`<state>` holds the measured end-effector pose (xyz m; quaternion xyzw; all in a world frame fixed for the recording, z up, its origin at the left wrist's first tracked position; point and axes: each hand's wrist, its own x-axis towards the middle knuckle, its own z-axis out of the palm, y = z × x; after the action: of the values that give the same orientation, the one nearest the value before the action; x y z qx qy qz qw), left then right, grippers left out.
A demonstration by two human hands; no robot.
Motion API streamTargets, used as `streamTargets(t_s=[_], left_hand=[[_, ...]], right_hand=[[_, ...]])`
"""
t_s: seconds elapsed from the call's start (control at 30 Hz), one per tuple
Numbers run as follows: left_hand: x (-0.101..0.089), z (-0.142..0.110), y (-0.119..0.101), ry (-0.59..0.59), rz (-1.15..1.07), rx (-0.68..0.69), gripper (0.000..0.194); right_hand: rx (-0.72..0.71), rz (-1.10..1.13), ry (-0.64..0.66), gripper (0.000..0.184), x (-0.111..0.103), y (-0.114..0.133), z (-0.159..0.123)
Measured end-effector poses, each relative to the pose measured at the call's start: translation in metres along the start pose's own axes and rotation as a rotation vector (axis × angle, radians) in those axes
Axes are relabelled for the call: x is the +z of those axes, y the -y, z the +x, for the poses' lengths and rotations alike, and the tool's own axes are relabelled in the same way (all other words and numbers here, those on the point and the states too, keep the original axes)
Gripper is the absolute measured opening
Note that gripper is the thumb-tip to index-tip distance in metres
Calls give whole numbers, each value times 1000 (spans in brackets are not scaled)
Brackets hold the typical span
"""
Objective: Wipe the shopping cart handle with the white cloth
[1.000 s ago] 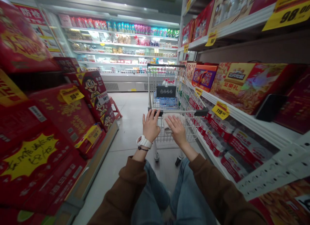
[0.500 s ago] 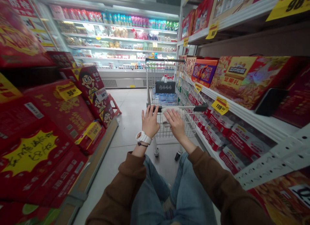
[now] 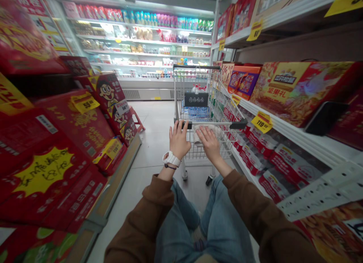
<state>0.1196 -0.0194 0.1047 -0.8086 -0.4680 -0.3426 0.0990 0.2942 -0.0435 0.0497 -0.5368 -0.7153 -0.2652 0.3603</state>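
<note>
A metal shopping cart [image 3: 181,155] stands straight ahead, its handle [image 3: 236,124] toward me. My left hand [image 3: 179,140], with a white watch at the wrist, has its fingers bent over the black left end of the handle. A pale cloth [image 3: 197,138] lies on the bar near the middle. Over it rests my right hand [image 3: 209,143], fingers close together, pressing the cloth against the bar. Its thumb is mostly hidden. In the basket, behind a dark sign [image 3: 196,99], are bottles [image 3: 195,112] with clear bluish sides.
Red gift boxes [image 3: 76,127] are stacked on the left. To the right, a white shelf [image 3: 300,140] carries boxed goods and a dark phone [image 3: 326,117], with packed bottles below. A lit refrigerated display [image 3: 141,47] spans the back. A red stool [image 3: 137,117] stands beside the left stack.
The whole view has shifted slightly, so the cart and shelves appear a little farther right. Both hands keep nearly the same places on the handle and cloth.
</note>
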Motion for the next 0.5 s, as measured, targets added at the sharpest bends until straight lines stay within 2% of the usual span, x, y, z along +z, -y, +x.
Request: streamTargets(t_s=[0.1, 0.23, 0.37, 0.5], left_hand=[[1, 1, 1, 1, -2, -3, 85], [2, 1, 1, -3, 5, -20, 82], [5, 0, 1, -34, 7, -19, 82], [6, 0, 2, -44, 5, -32, 80]], right_hand=[[0, 12, 21, 70, 1, 1, -3], [-6, 50, 19, 78, -8, -3, -5], [8, 10, -51, 74, -7, -11, -6], [-11, 11, -19, 74, -3, -12, -10]])
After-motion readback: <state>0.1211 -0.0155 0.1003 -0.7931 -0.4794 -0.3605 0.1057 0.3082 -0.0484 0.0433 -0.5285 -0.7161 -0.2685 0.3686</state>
